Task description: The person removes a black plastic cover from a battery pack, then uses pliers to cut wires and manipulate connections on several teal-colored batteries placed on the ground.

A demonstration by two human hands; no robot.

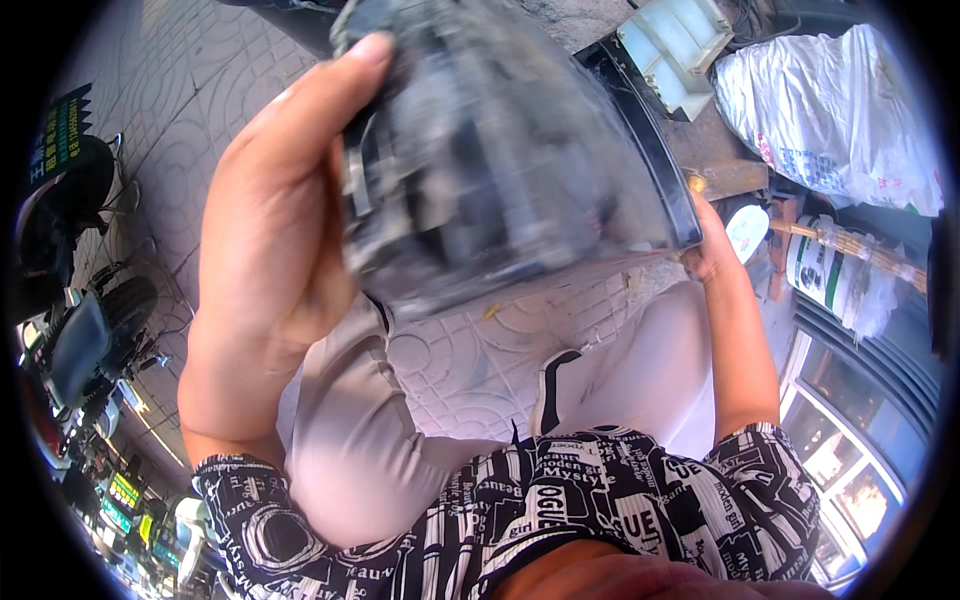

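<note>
Held up close before me is a dusty dark box-like plastic casing (480, 150), its near face smeared by motion. A shiny black rim runs along its right edge; its exact kind cannot be made out. My left hand (275, 190) grips the casing's left side, thumb on the upper edge and the other fingers partly hidden behind it. At the lower right corner, my right hand (708, 240) holds the rim, with most of its fingers hidden by the casing.
Patterned paving (455, 375) lies below, between my knees. To the upper right are a pale compartmented tray (670, 50) and a silvery-white sack (830, 110). A white bucket (815, 265) stands near a wooden stick. Parked scooters (80, 350) line the left side.
</note>
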